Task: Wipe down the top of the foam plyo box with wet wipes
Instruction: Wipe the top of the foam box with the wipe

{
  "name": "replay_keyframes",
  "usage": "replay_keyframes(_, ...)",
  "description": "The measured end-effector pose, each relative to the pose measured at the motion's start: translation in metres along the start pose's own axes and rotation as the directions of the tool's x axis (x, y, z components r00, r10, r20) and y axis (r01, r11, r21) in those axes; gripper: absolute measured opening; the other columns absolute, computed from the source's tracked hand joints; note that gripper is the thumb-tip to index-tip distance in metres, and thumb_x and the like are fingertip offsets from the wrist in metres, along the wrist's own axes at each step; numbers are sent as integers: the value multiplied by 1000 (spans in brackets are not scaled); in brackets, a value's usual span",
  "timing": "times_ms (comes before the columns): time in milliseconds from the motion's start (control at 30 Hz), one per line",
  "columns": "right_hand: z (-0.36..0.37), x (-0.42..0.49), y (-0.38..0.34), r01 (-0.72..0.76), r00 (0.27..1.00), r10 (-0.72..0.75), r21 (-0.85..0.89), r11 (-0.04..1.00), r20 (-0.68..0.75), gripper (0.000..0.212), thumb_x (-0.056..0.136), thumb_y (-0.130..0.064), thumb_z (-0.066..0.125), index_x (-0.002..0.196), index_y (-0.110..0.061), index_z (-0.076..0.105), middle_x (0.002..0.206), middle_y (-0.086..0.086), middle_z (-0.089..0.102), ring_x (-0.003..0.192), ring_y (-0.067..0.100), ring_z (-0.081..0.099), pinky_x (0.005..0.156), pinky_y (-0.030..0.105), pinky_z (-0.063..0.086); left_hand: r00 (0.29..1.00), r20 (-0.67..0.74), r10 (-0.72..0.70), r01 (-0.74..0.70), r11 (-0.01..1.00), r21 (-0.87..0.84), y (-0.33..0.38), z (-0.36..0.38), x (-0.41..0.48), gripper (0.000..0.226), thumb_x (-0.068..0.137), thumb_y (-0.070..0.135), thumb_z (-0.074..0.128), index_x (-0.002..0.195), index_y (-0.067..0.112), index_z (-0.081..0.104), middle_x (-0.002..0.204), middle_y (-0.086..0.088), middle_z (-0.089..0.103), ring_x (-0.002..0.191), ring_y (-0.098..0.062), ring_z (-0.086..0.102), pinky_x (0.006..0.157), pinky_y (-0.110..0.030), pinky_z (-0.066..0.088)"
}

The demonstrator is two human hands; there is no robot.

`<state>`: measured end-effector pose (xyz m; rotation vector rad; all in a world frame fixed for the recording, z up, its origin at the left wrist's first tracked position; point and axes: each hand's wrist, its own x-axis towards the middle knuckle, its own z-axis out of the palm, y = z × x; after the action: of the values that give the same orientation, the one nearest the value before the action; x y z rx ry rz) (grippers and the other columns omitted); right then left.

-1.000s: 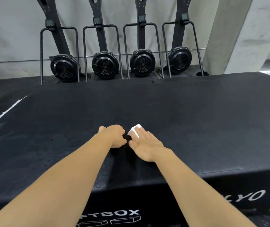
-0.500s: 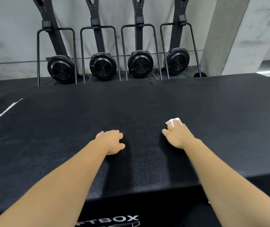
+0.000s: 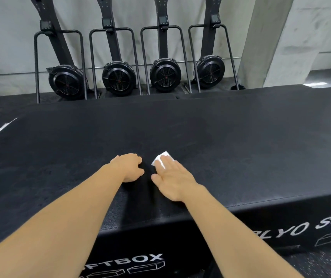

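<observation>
Under the right fingers (image 3: 169, 165), which lie straight and close together, the wipe (image 3: 161, 156) is pressed flat on the box (image 3: 251, 149); only its white corner shows past the fingertips. The right hand (image 3: 172, 180) is near the front edge, about mid-length of the top. The left hand (image 3: 129, 167) rests just beside it, fingers curled, nothing seen inside. The top runs long from left to right, so the free way for a stroke seems rightward or away; the left hand blocks the other side. Four fan machines (image 3: 118, 78) stand behind, well apart

Matt, grainy black foam plyo box (image 3: 231, 157); white cloth-like wet wipe (image 3: 160, 158) on top.
</observation>
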<state>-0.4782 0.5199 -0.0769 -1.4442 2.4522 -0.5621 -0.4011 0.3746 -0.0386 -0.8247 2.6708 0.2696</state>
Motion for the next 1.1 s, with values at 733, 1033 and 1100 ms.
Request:
replay_keyframes(733,16,-20,-18,-131,990,135,71,989,-51,49,99,-41,37,143,-21,33,143,-6,25,133,17,24,114,33,24,1000,11,22,-22,1000,-2,-2,2,2,56,103,31,41,153,13,23,161,-3,16,144,-26,24,112,-35,26)
replay_keyframes(1033,3,-23,3,-56,997,61,98,994,-50,35,96,-34,39,131,-30,42,132,-16,33,116,14,38,96,33,35,1000,14,13,-13,1000,22,-1,2,0,56,104,31,39,154,13,21,161,-4,16,145,-26,23,113,-36,26)
replay_keyframes(1100,-11,-20,32,-124,986,134,104,987,-96,32,96,-32,41,127,-30,45,130,-15,34,106,15,40,92,34,37,1000,20,15,-15,1000,1,-2,3,1,57,104,31,38,155,15,17,162,-2,9,147,-25,17,115,-36,21)
